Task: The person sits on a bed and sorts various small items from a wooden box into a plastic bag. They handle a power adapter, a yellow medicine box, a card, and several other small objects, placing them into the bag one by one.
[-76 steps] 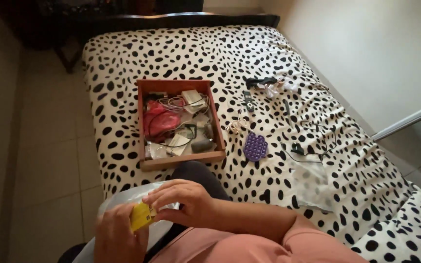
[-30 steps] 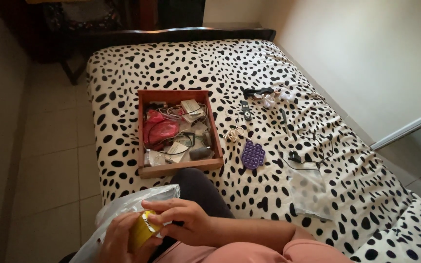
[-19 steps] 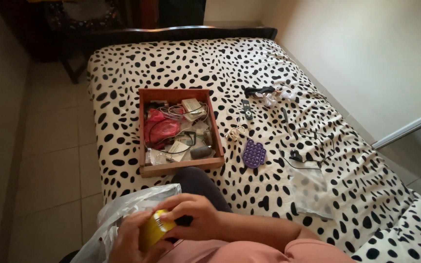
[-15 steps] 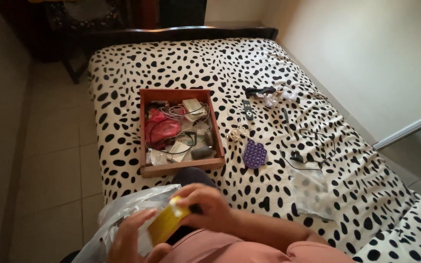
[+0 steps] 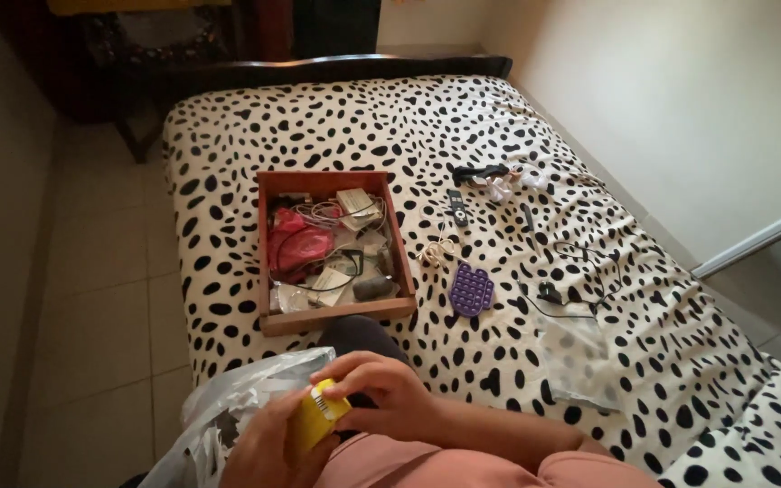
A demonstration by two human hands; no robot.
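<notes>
Both hands are working low in the view, at about 6 o'clock. The right hand [image 5: 386,398] is pinching a small yellow box [image 5: 320,417] from above, its fingers [image 5: 347,377] pressed on the top edge. The left hand [image 5: 268,447] is cupping the box from below, fingers wrapped on its underside, so the box is being steadied between the two. A grey plastic bag [image 5: 232,411] is bunching just at 9 o'clock of the box, its mouth turned toward the hands, probably so things can pass in or out of it.

On the spotted bed [image 5: 517,117], a wooden drawer [image 5: 331,248] full of cables and oddments is lying at 12 o'clock of the hands, with a purple pad [image 5: 472,289] at its 3 o'clock.

Compared with half a second ago, the box is sitting lower and more upright, drawn closer to the body.
</notes>
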